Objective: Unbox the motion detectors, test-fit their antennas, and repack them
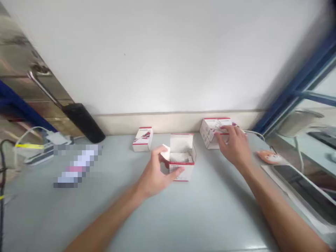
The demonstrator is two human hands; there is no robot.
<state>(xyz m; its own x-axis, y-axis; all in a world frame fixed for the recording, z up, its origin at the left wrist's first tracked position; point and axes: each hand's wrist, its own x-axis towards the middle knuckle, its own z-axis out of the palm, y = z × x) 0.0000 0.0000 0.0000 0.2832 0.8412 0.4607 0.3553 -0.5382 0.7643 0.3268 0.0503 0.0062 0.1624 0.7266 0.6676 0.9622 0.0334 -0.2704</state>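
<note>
Matt cardboard open box (181, 157) on a smooth, faintly glossy table (157, 217).

Office-like workroom, grey desk (105, 217) against white wall (157, 52), cables (26, 134), blue window frame (301, 84)

Left hand (153, 176), right hand (235, 147), forearms (273, 206): all bare.

The head-worn camera looks forward and down, close over the tabletop (199, 217), open carton (181, 154) centred, white wall (162, 52) ahead.
</note>
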